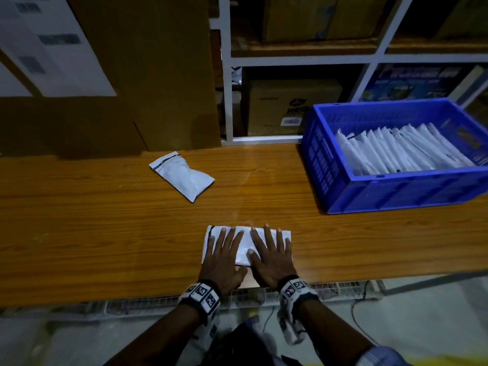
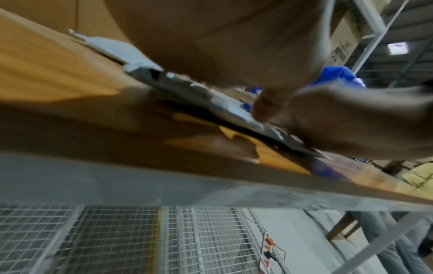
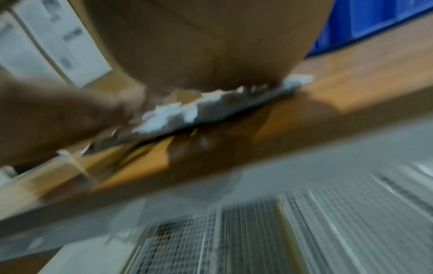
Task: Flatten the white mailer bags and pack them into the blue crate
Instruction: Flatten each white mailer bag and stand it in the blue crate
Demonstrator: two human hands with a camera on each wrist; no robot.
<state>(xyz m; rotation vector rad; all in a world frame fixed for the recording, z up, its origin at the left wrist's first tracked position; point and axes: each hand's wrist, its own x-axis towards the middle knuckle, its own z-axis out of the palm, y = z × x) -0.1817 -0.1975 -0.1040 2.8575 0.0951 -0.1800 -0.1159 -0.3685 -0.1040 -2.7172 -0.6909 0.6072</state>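
A white mailer bag [image 1: 244, 247] lies flat near the front edge of the wooden table [image 1: 105, 220]. My left hand [image 1: 224, 252] and right hand [image 1: 272, 253] both press on it, palms down and fingers spread straight. The wrist views show the same bag [image 2: 178, 87] [image 3: 178, 113] squeezed under my palms. A second, puffier white mailer bag [image 1: 182, 175] lies loose farther back on the table. The blue crate [image 1: 343, 186] stands at the right, with several white mailer bags [image 1: 396, 149] standing in a row inside it.
Large cardboard boxes [image 1: 105, 75] with paper labels stand behind the table at the left. A white metal shelf [image 1: 227, 75] with more boxes rises behind the crate. Wire mesh [image 1: 148, 303] and cables run below the table's front edge.
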